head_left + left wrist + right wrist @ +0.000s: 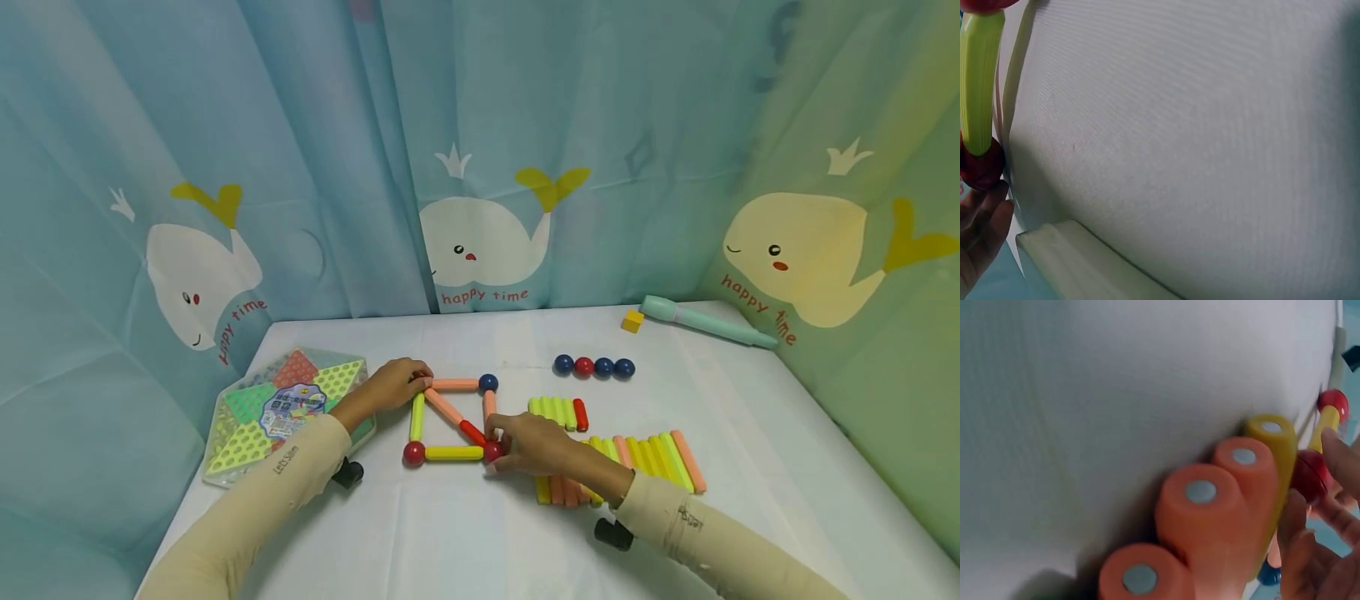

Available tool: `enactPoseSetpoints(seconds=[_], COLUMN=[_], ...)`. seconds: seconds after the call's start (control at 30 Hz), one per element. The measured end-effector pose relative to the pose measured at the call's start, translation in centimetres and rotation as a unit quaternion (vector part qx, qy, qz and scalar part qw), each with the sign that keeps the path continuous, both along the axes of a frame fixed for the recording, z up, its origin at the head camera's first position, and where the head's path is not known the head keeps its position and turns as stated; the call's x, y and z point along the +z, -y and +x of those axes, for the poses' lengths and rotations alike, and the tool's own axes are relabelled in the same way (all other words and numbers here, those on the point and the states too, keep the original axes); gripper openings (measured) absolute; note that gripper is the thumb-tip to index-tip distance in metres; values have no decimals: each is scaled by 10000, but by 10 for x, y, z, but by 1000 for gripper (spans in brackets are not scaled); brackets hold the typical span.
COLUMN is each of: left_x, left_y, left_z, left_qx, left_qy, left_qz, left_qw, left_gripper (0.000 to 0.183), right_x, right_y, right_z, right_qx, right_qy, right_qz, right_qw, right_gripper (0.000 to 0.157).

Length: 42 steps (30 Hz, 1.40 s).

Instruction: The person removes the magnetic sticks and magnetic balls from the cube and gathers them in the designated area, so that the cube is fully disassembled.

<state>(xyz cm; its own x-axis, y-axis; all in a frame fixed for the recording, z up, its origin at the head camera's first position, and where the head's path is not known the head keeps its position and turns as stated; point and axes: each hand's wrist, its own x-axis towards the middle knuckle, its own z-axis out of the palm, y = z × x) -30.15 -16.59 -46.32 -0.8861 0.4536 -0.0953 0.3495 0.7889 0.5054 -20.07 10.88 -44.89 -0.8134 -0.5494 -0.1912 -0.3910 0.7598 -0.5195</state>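
Note:
A square of magnetic sticks and balls lies on the table. My left hand (399,383) holds its upper-left corner, a dark red ball (982,167) mostly hidden in the head view. A lime stick (417,417) runs down to another red ball (414,453), and a yellow stick (454,453) leads right. There my right hand (536,446) grips the lower-right red ball (492,451) between thumb and fingers. An orange stick (444,406) joined to a red stick (472,432) forms the diagonal. A blue ball (488,382) marks the upper-right corner, with orange sticks meeting it.
Rows of loose sticks (652,462) lie beside and under the right forearm; a shorter row (553,412) sits behind. Several balls (584,367) line up farther back. A patterned plastic box (243,450) is left. A yellow cube (632,322) and a teal pen-shaped object (705,323) lie back right.

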Motion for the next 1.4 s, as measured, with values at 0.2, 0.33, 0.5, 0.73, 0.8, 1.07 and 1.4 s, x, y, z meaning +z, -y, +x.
enactPoseSetpoints(seconds=[0.2, 0.33, 0.5, 0.73, 0.8, 1.07, 1.4], left_x=[0, -1, -1, -1, -1, 0, -1], left_y=[-3, -4, -4, -4, -4, -5, -4], left_z=[0, 0, 1, 3, 3, 3, 3], left_qx=[122, 148, 155, 220, 199, 115, 140], left_qy=[80, 106, 67, 76, 85, 15, 1], left_qz=[-70, -100, -111, -127, -121, -74, -36], left_qw=[9999, 9998, 9998, 9996, 9997, 9999, 9999], left_gripper=[20, 20, 21, 22, 22, 21, 21], right_x=[-5, -8, -10, -8, -9, -9, -14], right_y=[6, 6, 5, 5, 4, 5, 6], right_z=[2, 3, 3, 2, 2, 1, 2], right_qx=[-47, 63, 200, 281, 355, 373, 269], right_qy=[-545, -554, -635, -435, -397, -339, -533], right_qz=[16, -139, -123, -133, -179, -489, -594], right_qw=[9985, 9983, 9977, 9986, 9984, 9975, 9965], right_gripper=[36, 31, 29, 27, 25, 18, 7])
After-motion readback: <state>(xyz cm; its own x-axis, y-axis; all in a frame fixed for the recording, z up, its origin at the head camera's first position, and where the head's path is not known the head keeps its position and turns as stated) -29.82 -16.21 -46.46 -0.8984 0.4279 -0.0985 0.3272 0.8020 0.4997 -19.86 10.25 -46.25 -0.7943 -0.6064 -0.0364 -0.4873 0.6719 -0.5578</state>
